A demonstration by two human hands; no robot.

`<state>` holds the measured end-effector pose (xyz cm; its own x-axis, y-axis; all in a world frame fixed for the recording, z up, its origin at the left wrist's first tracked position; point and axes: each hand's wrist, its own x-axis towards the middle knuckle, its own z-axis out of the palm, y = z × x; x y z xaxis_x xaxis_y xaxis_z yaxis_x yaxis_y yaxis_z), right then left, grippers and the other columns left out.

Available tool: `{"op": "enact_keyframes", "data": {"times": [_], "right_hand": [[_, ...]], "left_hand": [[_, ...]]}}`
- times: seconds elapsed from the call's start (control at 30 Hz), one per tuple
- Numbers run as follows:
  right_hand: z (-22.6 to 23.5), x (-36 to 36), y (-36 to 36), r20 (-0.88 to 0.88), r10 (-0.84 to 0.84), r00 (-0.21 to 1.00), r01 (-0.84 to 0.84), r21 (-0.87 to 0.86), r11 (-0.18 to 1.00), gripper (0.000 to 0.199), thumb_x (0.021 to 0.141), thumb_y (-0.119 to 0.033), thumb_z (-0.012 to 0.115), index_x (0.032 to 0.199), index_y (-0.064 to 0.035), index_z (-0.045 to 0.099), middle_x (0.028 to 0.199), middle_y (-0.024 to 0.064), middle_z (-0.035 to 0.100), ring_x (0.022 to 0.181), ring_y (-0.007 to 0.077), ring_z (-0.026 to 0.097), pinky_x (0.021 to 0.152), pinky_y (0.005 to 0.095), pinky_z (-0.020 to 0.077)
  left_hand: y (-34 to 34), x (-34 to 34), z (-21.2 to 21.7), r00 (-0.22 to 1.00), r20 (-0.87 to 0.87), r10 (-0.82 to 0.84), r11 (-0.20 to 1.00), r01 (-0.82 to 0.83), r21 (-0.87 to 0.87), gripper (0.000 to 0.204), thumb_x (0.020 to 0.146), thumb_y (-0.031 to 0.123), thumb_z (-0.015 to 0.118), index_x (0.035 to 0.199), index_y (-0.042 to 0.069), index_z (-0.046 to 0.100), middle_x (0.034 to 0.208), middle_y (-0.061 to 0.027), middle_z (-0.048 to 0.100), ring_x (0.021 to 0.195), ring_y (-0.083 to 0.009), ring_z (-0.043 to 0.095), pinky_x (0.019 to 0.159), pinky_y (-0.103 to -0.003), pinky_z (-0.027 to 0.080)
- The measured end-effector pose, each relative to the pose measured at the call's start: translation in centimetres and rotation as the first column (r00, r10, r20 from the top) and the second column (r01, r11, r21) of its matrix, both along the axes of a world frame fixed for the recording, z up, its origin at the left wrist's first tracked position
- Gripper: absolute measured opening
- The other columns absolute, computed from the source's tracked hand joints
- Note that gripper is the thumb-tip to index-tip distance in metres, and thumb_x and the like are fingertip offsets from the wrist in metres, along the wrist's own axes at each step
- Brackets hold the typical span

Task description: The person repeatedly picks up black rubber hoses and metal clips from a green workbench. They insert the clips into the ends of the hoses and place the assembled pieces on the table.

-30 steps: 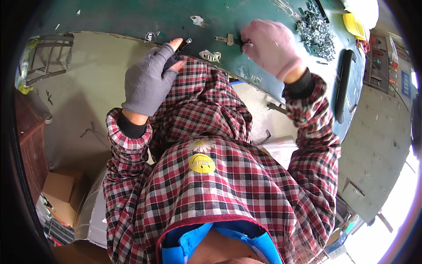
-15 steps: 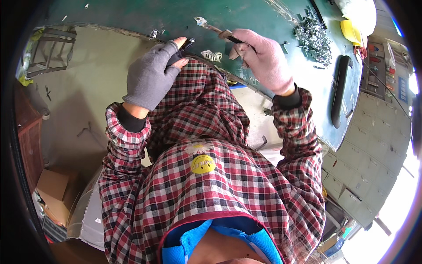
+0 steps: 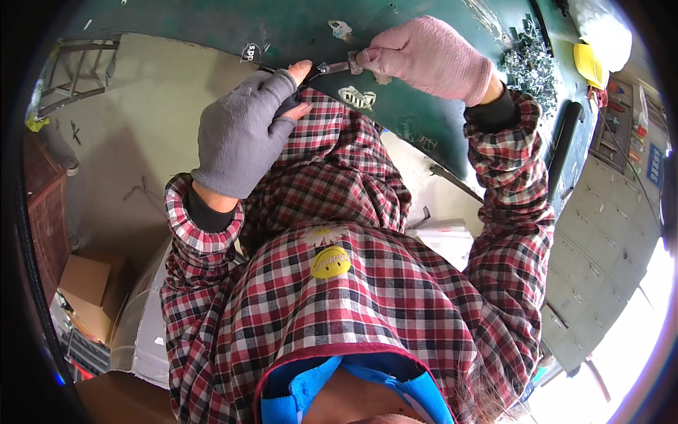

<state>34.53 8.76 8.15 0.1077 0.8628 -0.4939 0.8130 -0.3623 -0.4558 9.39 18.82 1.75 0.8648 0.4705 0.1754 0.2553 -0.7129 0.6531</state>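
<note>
My left hand [image 3: 244,134], in a grey glove with bare thumb and fingertip, is closed on a small black part [image 3: 308,75] at the edge of the green table [image 3: 282,32]. From the right, my right hand [image 3: 434,60], in a pink glove, grips a slim tool with a metal shaft [image 3: 337,68]. The shaft points left, and its tip meets the black part. Most of the tool's handle is hidden in my fingers. The part's exact kind is not clear, since the grey glove covers much of it.
A heap of small metal clips [image 3: 530,71] lies on the table at the far right, near a yellow object [image 3: 590,65] and a long black handle-like bar [image 3: 565,145]. Stickers [image 3: 357,98] mark the tabletop. Grey cabinets [image 3: 590,247] stand at right; an open cardboard box [image 3: 85,290] sits lower left.
My right hand has swung the tool so its shaft now points at the black part, where before its tip was raised away over the table. The left hand stays nearly in place.
</note>
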Motion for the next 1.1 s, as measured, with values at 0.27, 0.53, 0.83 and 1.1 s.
{"op": "enact_keyframes", "data": {"times": [0.27, 0.53, 0.83, 1.1], "right_hand": [[3.0, -0.2, 0.4, -0.109, 0.07, 0.992, -0.082, -0.105, 0.991, 0.029, 0.094, -0.035, 0.064, 0.087, -0.0102, 0.076, 0.075, 0.0069, 0.071, 0.076, 0.0253, 0.069, 0.071, 0.0373, 0.0547], [2.3, -0.1, 0.6, -0.071, 0.27, 0.96, -0.268, 0.041, 0.963, 0.035, 0.097, -0.041, 0.059, 0.087, -0.012, 0.077, 0.075, 0.0034, 0.073, 0.074, 0.0258, 0.069, 0.068, 0.0363, 0.0542], [1.5, -0.5, 2.3, 0.056, 0.448, 0.892, -0.445, -0.059, 0.893, 0.025, 0.098, -0.029, 0.058, 0.089, -0.0118, 0.075, 0.08, 0.003, 0.071, 0.078, 0.0252, 0.069, 0.069, 0.0365, 0.0556], [1.7, -0.4, 2.7, -0.159, 0.233, 0.959, -0.262, -0.19, 0.946, 0.041, 0.1, -0.038, 0.056, 0.081, -0.0076, 0.075, 0.075, 0.0029, 0.074, 0.073, 0.0206, 0.07, 0.069, 0.034, 0.0542]], "left_hand": [[-1.1, -0.5, 1.4, 0.999, -0.026, -0.041, 0.999, 0.041, -0.031, 0.055, 0.085, 0.015, 0.077, 0.138, 0.021, 0.063, 0.096, -0.0103, 0.069, 0.079, -0.0308, 0.069, 0.066, -0.038, 0.054], [-1.0, -0.8, 1.4, 0.997, -0.018, -0.076, 0.997, 0.077, 0.005, 0.055, 0.085, 0.013, 0.076, 0.138, 0.02, 0.063, 0.094, -0.0102, 0.067, 0.075, -0.0309, 0.067, 0.064, -0.039, 0.053], [-0.6, -0.3, 0.8, 0.996, 0.019, -0.084, 0.996, 0.083, 0.019, 0.052, 0.086, 0.016, 0.076, 0.137, 0.021, 0.064, 0.093, -0.0082, 0.067, 0.075, -0.0294, 0.068, 0.064, -0.039, 0.053], [-0.6, -0.2, 0.7, 0.996, 0.023, -0.084, 0.996, 0.084, 0.016, 0.051, 0.087, 0.017, 0.076, 0.136, 0.021, 0.064, 0.094, -0.0097, 0.069, 0.078, -0.031, 0.069, 0.065, -0.039, 0.053]]}}
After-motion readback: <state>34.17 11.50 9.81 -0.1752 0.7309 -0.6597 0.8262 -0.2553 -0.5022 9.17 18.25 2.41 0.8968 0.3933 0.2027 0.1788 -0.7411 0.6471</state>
